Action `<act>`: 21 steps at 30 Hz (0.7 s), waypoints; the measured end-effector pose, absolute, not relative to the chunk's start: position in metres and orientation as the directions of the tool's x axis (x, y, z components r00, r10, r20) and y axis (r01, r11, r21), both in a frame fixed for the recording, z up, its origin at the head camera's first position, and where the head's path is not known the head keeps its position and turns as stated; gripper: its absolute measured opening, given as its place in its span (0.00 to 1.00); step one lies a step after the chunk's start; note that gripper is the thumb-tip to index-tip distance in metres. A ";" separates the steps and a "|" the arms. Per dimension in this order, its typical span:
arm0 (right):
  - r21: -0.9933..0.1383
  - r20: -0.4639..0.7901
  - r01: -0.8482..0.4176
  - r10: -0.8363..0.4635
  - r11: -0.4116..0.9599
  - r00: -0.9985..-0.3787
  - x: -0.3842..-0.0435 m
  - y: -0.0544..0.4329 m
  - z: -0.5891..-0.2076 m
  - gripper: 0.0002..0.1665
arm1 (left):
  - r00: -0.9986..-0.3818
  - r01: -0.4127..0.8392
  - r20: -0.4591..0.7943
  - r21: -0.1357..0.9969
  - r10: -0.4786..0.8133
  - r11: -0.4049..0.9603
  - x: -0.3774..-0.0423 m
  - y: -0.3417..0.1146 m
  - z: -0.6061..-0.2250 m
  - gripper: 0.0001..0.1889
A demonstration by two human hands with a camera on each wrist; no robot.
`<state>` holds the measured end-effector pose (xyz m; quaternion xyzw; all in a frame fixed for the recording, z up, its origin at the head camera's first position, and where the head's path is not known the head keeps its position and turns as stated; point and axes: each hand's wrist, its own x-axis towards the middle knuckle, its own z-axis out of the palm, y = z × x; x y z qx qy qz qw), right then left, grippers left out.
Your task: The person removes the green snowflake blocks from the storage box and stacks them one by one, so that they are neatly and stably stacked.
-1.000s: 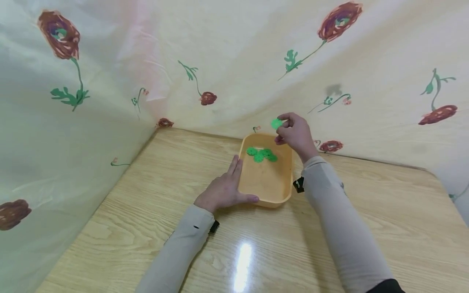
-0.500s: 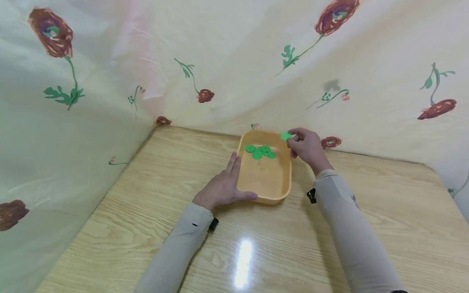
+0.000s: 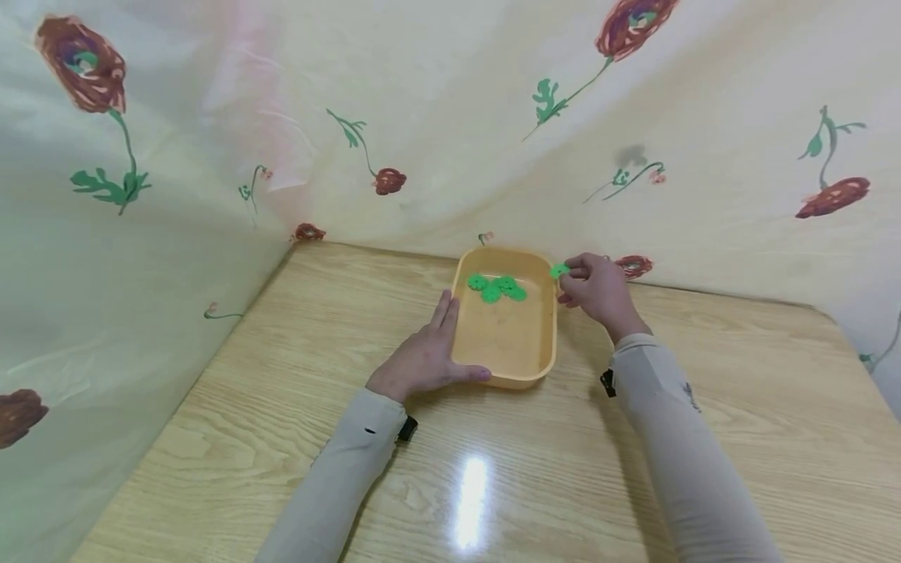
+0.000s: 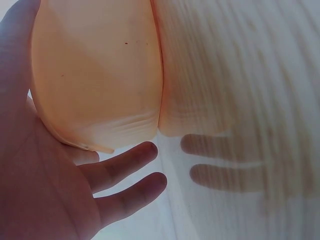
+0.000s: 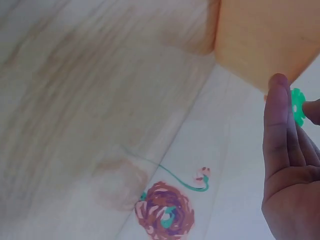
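Observation:
A pale orange plastic tray (image 3: 507, 344) with raised walls stands on the wooden table. Several green notched plastic discs (image 3: 493, 289) lie in its far part, some overlapping. My left hand (image 3: 425, 360) rests against the tray's left wall with straight fingers, its thumb at the near wall. From the left wrist, the same hand (image 4: 65, 185) spreads around the tray's corner. Over the tray's far right rim, my right hand (image 3: 598, 293) pinches one green notched disc (image 3: 559, 270) between thumb and fingertips. The right wrist view shows that disc (image 5: 296, 106) partly hidden by fingers.
A flower-printed cloth (image 3: 436, 117) hangs along the table's back and left side, close behind the tray. Wood-grain table (image 3: 296, 352) stretches to the left, right and front of the tray. A bright light reflection lies near the front.
My right hand has moved right and down with the green disc, from above the tray's far end to its right rim. The left hand keeps its place on the tray.

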<state>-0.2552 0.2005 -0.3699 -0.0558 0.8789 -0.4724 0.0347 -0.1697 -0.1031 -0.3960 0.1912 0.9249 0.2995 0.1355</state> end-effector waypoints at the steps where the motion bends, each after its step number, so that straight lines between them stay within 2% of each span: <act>1: -0.835 -0.019 -0.054 -0.128 0.547 -0.992 -0.255 0.201 -0.371 0.22 | -0.890 0.274 -0.136 0.605 0.436 0.748 -0.170 -0.103 -0.396 0.71; 7: -0.838 -0.070 -0.003 -0.113 0.546 -0.991 -0.255 0.205 -0.379 0.20 | -0.888 0.290 -0.127 0.592 0.443 0.752 -0.170 -0.102 -0.397 0.71; 21: -0.835 -0.086 -0.030 -0.186 0.549 -0.979 -0.256 0.207 -0.382 0.19 | -0.883 0.288 -0.140 0.591 0.447 0.754 -0.168 -0.103 -0.395 0.71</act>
